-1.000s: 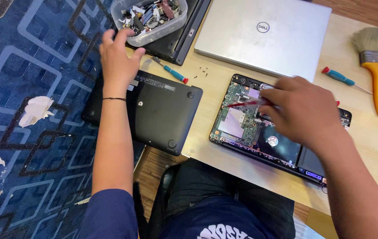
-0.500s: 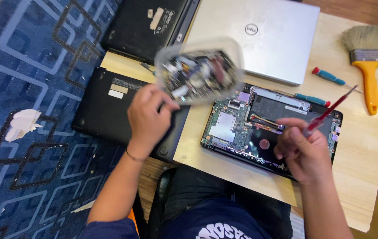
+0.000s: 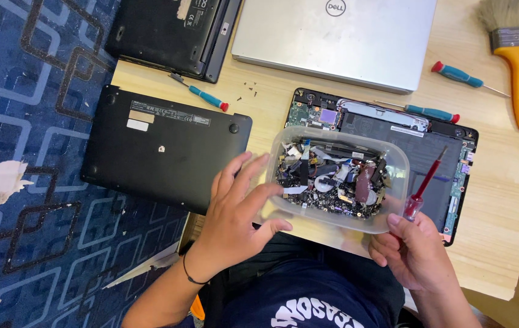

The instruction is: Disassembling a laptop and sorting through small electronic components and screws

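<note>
A clear plastic container (image 3: 335,135) full of small screws, cables and electronic scraps hovers over the opened laptop (image 3: 454,149). My left hand (image 3: 235,212) grips the container's left end, fingers spread along its wall and thumb below. My right hand (image 3: 414,252) is at the container's lower right corner. It holds a red screwdriver (image 3: 428,181) with the tip pointing up and away over the laptop's black battery.
A black laptop bottom cover (image 3: 162,149) lies at the left of the wooden table (image 3: 515,200). A closed silver laptop (image 3: 338,36) and a black laptop (image 3: 174,24) lie further back. Blue-handled screwdrivers (image 3: 208,97) (image 3: 460,74) (image 3: 429,112), a yellow brush (image 3: 518,54), loose screws (image 3: 247,90). Blue patterned carpet (image 3: 28,212) to the left.
My left hand fetched the container from the far left corner and brought it down over the opened laptop. My right hand drew back from the laptop's inside, still holding the red screwdriver.
</note>
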